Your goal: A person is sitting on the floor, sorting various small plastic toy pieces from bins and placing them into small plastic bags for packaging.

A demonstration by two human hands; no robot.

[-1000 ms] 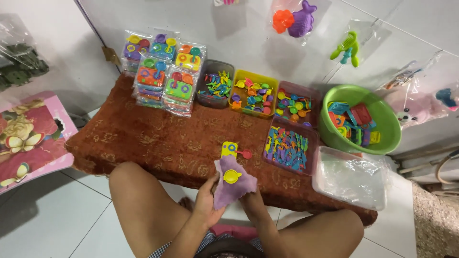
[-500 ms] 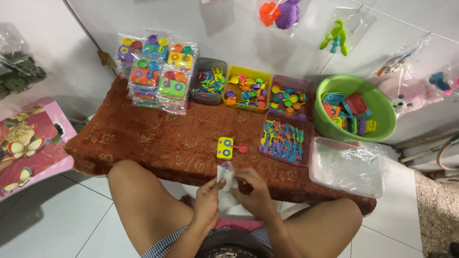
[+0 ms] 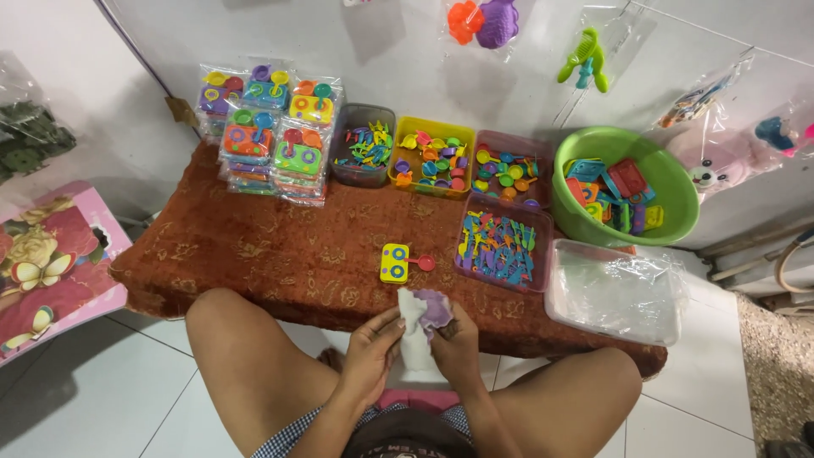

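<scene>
Up at the back left of the bench [image 3: 254,246], I am seeing a stack of clear packets [image 3: 267,131] leaning against the wall, each showing bright toy pieces in yellow, blue, orange and green. Beside them three small tubs are sitting in a row: a grey tub [image 3: 363,157], a yellow tub [image 3: 431,157] and a pink tub [image 3: 507,167], all full of little coloured parts. A second pink tray [image 3: 502,243] is lying in front of those, and a green basin [image 3: 670,191] of larger pieces is standing at the right, with a clear plastic box [image 3: 615,293] just in front of it. More bagged toys are hanging on the wall above.

My left hand [image 3: 370,349] is curling partly closed around a clear plastic bag [image 3: 415,339], thumb and fingers pinching its left side. My right hand [image 3: 454,339] is gripping the other side, fingers folded over a purple toy piece [image 3: 437,307] sitting at the bag's mouth. Both are hovering at the bench's near edge, above my knees. A yellow toy plate [image 3: 394,262] with a red spoon [image 3: 420,264] is lying on the bench just beyond the hands, untouched.
</scene>
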